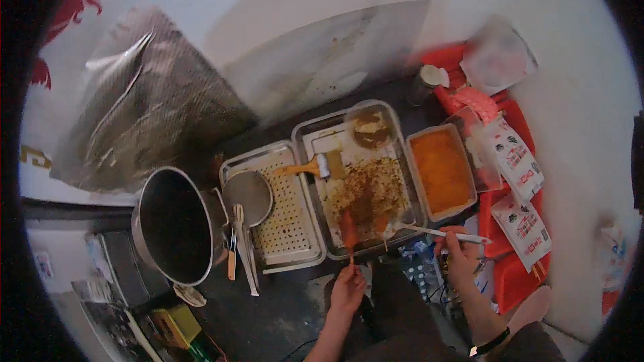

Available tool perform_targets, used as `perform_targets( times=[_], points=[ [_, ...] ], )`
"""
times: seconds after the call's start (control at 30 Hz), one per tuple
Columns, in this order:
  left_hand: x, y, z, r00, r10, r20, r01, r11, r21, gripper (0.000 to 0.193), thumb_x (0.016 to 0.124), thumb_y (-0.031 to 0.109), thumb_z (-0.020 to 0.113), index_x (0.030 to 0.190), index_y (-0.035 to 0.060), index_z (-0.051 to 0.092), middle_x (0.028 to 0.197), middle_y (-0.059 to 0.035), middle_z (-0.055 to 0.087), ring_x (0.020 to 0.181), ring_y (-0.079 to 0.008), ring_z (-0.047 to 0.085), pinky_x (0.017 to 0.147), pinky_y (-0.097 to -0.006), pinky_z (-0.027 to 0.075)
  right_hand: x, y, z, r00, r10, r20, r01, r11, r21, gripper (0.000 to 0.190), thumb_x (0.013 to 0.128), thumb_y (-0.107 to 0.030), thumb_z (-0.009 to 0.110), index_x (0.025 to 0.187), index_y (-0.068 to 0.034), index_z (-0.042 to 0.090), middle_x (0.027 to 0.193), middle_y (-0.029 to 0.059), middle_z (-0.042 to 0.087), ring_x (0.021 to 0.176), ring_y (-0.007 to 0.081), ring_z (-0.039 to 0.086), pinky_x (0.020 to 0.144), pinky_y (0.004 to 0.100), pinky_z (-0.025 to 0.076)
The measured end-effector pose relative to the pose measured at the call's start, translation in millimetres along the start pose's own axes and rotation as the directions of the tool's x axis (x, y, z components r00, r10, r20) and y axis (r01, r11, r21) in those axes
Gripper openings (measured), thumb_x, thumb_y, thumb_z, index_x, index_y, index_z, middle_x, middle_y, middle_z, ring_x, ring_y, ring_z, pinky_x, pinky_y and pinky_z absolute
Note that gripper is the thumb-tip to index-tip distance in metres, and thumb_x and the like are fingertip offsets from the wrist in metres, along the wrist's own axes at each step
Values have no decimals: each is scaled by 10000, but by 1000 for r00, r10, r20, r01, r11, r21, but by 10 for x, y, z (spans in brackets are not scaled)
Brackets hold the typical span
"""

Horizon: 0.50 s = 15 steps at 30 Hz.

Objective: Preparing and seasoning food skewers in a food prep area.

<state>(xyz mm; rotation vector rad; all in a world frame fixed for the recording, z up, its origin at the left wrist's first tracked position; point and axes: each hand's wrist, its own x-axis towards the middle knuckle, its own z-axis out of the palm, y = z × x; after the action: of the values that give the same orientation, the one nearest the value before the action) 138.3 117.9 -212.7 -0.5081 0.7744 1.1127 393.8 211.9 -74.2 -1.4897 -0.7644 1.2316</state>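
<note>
Between the fingers of my left hand (348,285) is the stick of a skewer (348,229) with reddish-orange food on it. The food lies over the near side of a metal tray (322,142) strewn with brown crumbly seasoning (370,188). My right hand (460,256) grips the pale handle of a long utensil (432,231), either a spoon or a small brush. Its head rests near the tray's front rim, beside a second small orange piece (384,223) on a stick. A wide brush (302,166) with a wooden handle lies across the tray's left rim.
Orange sauce or seasoning (443,171) fills a plastic tub right of the tray. To the left stand a perforated tray (287,231), a round lid-like disc (247,197), metal tongs (245,254) and a deep pot (173,226). Printed paper bags (523,231) lie on red bins (513,281) at right.
</note>
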Motion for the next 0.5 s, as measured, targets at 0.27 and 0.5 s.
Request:
perform_targets(
  times=[0.27,0.5],
  points=[
    [-58,-8,90,996,-90,-28,84,984,-156,83,912,94,666,972,42,640,866,-65,639,661,-139,476,630,-290,404,-118,181,514,993,75,94,-75,997,-3,200,1020,-144,555,1093,36,603,854,118,663,709,158,616,664,304,509],
    [-16,-27,99,992,-61,-107,43,986,-164,118,968,150,612,975,33,603,829,-66,614,618,-148,475,593,-301,402,-114,264,641,993,26,119,-9,990,-141,196,1020,-133,550,1078,48,600,816,102,648,687,159,612,631,306,502]
  ],
)
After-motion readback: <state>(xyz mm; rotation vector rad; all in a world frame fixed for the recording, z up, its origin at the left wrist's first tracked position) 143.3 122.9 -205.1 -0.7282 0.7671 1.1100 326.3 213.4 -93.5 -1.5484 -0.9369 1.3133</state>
